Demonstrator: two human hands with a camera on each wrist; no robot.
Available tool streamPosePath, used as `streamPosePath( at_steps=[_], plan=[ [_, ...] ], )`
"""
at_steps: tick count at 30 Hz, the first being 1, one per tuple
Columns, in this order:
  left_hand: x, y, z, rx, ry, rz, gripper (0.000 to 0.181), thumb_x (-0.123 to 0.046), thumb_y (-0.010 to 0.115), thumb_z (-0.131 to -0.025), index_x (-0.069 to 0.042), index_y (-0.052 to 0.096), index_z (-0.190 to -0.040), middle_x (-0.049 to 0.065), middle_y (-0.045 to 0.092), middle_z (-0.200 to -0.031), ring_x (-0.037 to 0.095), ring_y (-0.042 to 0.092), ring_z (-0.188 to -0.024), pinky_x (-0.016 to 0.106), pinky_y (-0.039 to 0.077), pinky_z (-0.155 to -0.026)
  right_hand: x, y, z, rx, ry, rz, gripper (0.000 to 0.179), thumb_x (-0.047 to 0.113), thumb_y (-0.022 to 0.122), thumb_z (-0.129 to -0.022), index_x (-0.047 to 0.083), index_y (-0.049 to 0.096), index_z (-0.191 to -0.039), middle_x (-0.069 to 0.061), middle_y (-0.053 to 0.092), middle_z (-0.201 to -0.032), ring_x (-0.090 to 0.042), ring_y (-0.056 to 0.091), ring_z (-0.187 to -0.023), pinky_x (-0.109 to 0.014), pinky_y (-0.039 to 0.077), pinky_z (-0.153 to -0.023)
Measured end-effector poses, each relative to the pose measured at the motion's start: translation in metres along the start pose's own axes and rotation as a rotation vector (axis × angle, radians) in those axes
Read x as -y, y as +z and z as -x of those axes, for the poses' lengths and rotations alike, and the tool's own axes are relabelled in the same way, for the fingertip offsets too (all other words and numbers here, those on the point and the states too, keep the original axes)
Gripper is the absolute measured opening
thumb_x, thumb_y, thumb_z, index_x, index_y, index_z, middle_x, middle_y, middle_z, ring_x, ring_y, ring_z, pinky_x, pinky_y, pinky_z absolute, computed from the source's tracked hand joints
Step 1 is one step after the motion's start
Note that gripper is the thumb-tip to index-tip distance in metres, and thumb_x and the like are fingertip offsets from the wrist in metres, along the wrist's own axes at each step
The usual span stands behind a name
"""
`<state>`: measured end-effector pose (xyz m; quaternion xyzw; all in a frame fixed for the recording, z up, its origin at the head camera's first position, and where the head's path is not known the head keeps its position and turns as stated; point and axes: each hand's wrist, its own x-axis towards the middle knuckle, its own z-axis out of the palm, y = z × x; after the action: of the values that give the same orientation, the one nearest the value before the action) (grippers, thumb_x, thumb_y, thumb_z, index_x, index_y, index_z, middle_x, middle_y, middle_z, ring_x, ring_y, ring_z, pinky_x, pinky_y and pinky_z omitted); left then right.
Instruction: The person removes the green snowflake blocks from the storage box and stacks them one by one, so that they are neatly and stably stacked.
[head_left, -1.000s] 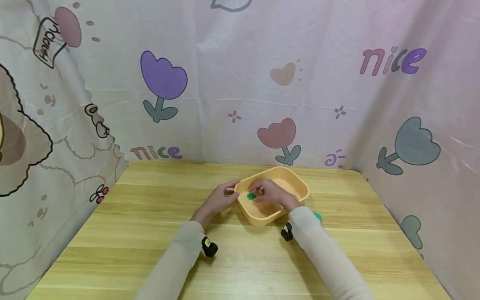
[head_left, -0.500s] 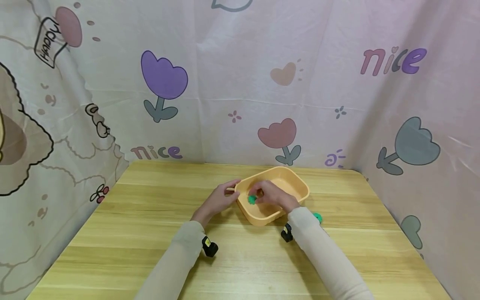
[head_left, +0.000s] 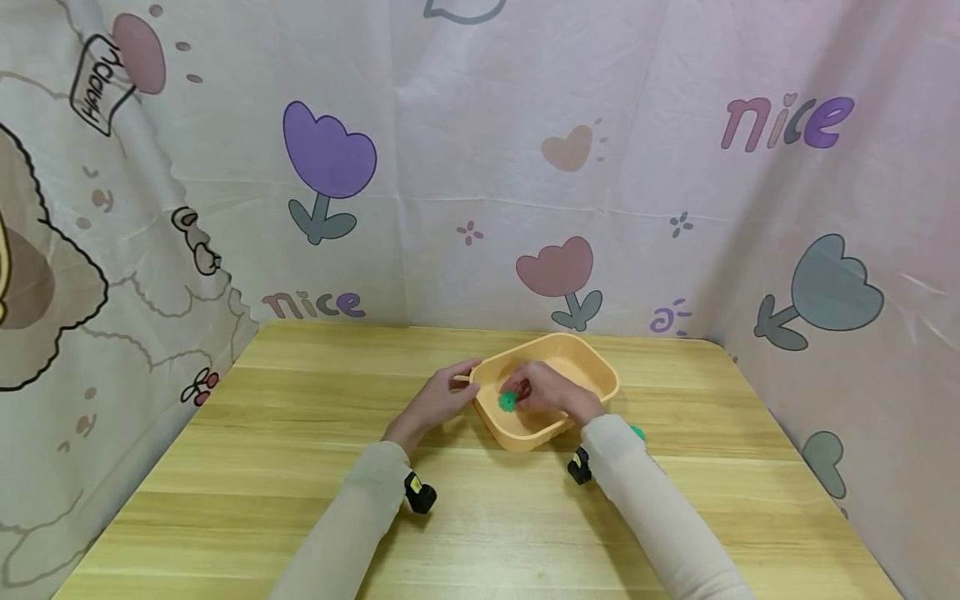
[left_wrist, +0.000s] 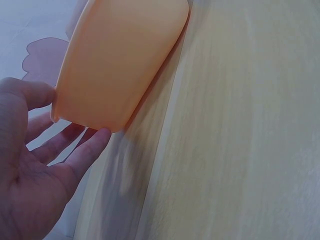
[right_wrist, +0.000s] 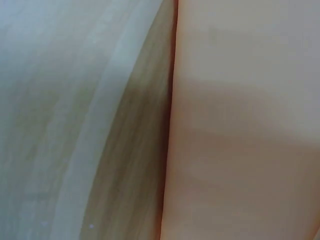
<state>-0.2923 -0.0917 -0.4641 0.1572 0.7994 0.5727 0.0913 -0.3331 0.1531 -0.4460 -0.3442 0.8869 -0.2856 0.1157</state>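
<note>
In the head view an orange-yellow plastic basin (head_left: pixel 585 367) stands on the table. My left hand (head_left: pixel 438 396) holds its left end by the rim; in the left wrist view the thumb lies at the rim and the fingers touch the end wall. My right hand (head_left: pixel 543 389) reaches down into the basin, fingers bent. At its fingertips is a small green disc with a scalloped edge (head_left: pixel 508 402), pinched between thumb and fingers as far as I can see. Something dark red shows between the fingers, too small to name. The right wrist view shows only basin wall and table.
Another green piece (head_left: pixel 637 432) lies on the wooden table (head_left: pixel 480 533) right of the basin, partly hidden by the right sleeve. A patterned cloth (head_left: pixel 450 167) hangs behind the table and at its sides.
The green disc has turned and shifted slightly right and toward me with the right fingertips. More dark red shows between the fingers. The left hand and basin stay still.
</note>
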Motion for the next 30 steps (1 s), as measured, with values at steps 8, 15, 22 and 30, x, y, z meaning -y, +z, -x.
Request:
streamPosePath(
  at_steps=[8,15,22,30],
  plan=[
    [-0.0002,-0.0001,0.0000,-0.003,-0.009,0.000,0.053,-0.016,0.059,-0.105,-0.018,0.047,-0.156,0.016,0.052,-0.149,0.039,0.055,-0.134,0.040,0.058,-0.099,0.0012,0.0002,0.0027,0.020,0.027,-0.024,0.022,0.000,0.082,-0.083,0.004,0.079,-0.105,-0.005,0.077,-0.097,-0.008,0.066,-0.083,-0.021,0.058,-0.076],
    [0.0003,-0.0002,-0.0005,-0.003,-0.008,0.009,0.053,-0.017,0.059,-0.105,-0.017,0.047,-0.156,0.017,0.052,-0.148,0.039,0.056,-0.134,0.039,0.059,-0.098,0.0029,0.0009,0.0054,0.008,0.039,-0.020,0.019,0.007,0.085,-0.083,0.006,0.079,-0.101,-0.003,0.077,-0.094,-0.009,0.067,-0.082,-0.022,0.059,-0.077],
    [0.0019,-0.0002,-0.0004,-0.004,0.005,-0.001,0.053,-0.016,0.058,-0.105,-0.017,0.047,-0.157,0.017,0.052,-0.148,0.039,0.056,-0.134,0.038,0.059,-0.097,0.0013,0.0014,0.0057,0.001,0.032,0.011,0.016,0.011,0.086,-0.082,0.007,0.078,-0.095,0.000,0.075,-0.088,-0.008,0.065,-0.078,-0.022,0.058,-0.073],
    [0.0002,0.0002,-0.0009,-0.008,-0.007,-0.016,0.052,-0.017,0.059,-0.105,-0.018,0.047,-0.156,0.015,0.053,-0.148,0.038,0.056,-0.134,0.039,0.059,-0.098,0.0014,-0.0007,0.0093,-0.029,0.015,0.034,0.017,0.013,0.085,-0.082,0.007,0.079,-0.097,0.000,0.075,-0.090,-0.006,0.064,-0.079,-0.020,0.057,-0.074]
  ],
)
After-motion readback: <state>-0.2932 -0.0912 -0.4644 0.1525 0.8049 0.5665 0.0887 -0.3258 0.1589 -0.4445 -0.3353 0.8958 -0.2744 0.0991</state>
